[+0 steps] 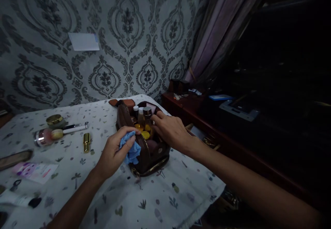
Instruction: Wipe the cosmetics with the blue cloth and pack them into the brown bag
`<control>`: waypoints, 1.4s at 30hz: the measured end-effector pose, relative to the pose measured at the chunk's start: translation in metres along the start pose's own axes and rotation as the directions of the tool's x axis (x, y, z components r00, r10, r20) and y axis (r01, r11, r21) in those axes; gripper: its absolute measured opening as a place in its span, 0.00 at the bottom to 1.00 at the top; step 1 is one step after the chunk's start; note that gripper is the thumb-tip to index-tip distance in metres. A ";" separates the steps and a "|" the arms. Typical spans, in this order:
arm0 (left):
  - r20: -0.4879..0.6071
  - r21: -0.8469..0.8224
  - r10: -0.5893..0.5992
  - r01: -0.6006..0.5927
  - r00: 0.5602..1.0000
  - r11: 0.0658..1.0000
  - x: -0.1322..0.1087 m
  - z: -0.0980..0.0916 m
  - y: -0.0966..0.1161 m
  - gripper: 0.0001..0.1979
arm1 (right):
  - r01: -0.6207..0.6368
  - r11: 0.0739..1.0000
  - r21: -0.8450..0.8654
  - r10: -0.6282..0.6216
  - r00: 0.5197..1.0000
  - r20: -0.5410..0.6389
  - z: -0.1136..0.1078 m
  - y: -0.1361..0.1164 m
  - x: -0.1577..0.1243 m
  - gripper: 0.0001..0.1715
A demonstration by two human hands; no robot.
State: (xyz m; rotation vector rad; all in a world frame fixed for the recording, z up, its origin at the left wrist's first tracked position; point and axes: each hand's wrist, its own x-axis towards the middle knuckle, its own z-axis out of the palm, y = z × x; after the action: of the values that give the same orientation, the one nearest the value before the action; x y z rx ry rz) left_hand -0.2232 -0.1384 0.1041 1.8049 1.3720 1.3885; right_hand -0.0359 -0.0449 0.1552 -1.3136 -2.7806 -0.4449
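An open brown bag (150, 161) holding bottles (140, 117) stood on a patterned white cover (124, 201). The left hand (116, 149) clutched a crumpled blue cloth (132, 151) at the bag's edge; the right hand (169, 128) reached inside beside a silver-capped bottle (147, 113), its grip impossible to tell.

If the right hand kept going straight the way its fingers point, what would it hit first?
The silver-capped bottle in the bag, most likely. It sits right at the right hand's fingertips; whether they already touch is unclear.
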 end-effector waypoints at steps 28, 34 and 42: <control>0.027 -0.016 -0.013 0.013 1.000 1.000 -0.001 -0.001 -0.001 0.15 | 0.014 1.000 -0.014 -0.013 0.998 0.064 -0.003 0.005 0.020 0.14; 0.018 -0.021 0.025 -0.025 1.000 0.999 0.000 -0.001 0.000 0.14 | 0.069 0.998 -0.006 -0.068 0.996 0.053 -0.002 0.007 0.021 0.13; 0.023 -0.037 0.061 -0.060 0.998 0.997 0.000 -0.001 -0.003 0.13 | 0.077 0.996 0.033 -0.079 0.996 0.044 -0.009 0.007 0.012 0.12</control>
State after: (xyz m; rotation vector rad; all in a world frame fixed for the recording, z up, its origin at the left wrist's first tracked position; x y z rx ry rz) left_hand -0.2258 -0.1375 0.1021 1.8482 1.2812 1.4084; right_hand -0.0393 -0.0340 0.1674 -1.2275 -2.8714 -0.3774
